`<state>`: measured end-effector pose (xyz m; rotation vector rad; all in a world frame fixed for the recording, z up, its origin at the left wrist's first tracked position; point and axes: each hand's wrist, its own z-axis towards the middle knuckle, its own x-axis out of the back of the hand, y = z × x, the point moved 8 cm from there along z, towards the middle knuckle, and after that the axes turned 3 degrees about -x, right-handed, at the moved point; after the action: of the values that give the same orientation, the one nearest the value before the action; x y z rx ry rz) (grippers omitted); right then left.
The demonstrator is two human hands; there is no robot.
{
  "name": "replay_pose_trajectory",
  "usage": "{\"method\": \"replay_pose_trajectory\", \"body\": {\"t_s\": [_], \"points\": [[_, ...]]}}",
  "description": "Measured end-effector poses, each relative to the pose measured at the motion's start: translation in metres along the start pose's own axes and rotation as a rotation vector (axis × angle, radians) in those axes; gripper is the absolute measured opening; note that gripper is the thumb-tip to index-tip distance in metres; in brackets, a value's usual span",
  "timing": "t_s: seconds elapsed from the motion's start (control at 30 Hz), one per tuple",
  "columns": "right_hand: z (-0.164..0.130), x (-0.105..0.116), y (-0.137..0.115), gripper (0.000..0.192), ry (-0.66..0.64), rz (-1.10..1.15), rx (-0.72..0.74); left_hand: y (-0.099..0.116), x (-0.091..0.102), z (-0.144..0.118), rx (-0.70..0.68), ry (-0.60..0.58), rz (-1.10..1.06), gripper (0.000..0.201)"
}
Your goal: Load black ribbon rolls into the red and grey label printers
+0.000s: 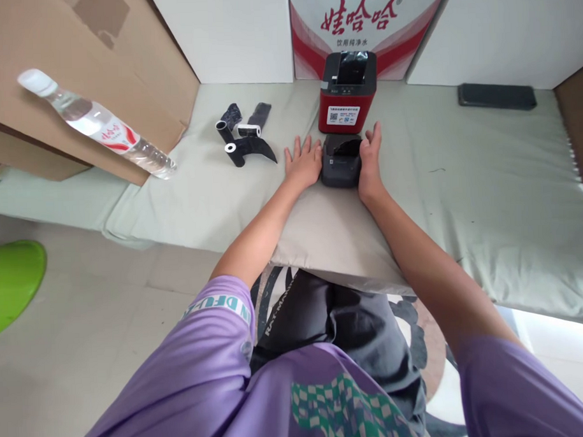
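A small dark grey device, which looks like a portable label printer [338,170], sits on the cloth-covered surface. My left hand [305,162] lies flat at its left side, with fingers spread on the cloth. Along its right edge rests my right hand [370,158], fingers stretched forward and holding nothing. Directly behind stands a red and black receipt printer [328,101], with a white label on its front and a dark strip on top. To the left of my left hand lie several small rolls of black film [236,157], some partly unwound.
A clear plastic water bottle [111,132] appears at left before a cardboard box [137,64]. White boxes [247,35] and a red-and-white printed carton [356,25] line the back. A flat black object [496,96] lies at far right. A green stool [11,285] shows at lower left.
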<state>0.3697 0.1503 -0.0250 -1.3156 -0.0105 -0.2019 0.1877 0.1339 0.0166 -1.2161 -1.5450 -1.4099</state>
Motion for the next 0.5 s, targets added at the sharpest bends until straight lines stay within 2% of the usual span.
{"method": "replay_pose_trajectory", "body": {"t_s": [0.23, 0.3, 0.4, 0.5], "points": [[-0.004, 0.002, -0.010, 0.132, 0.043, -0.133, -0.019, 0.000, -0.001, 0.000, -0.052, 0.017, -0.084, 0.068], [-0.007, 0.002, -0.014, 0.123, 0.037, -0.162, -0.033, 0.000, -0.001, -0.001, -0.054, 0.029, -0.096, 0.068], [-0.012, 0.004, -0.021, 0.096, 0.057, -0.163, -0.072, 0.000, -0.001, -0.001, -0.050, 0.039, -0.109, 0.068], [-0.014, 0.004, -0.025, 0.089, 0.060, -0.113, -0.104, 0.000, -0.002, 0.000, -0.056, 0.033, -0.119, 0.067]]}}
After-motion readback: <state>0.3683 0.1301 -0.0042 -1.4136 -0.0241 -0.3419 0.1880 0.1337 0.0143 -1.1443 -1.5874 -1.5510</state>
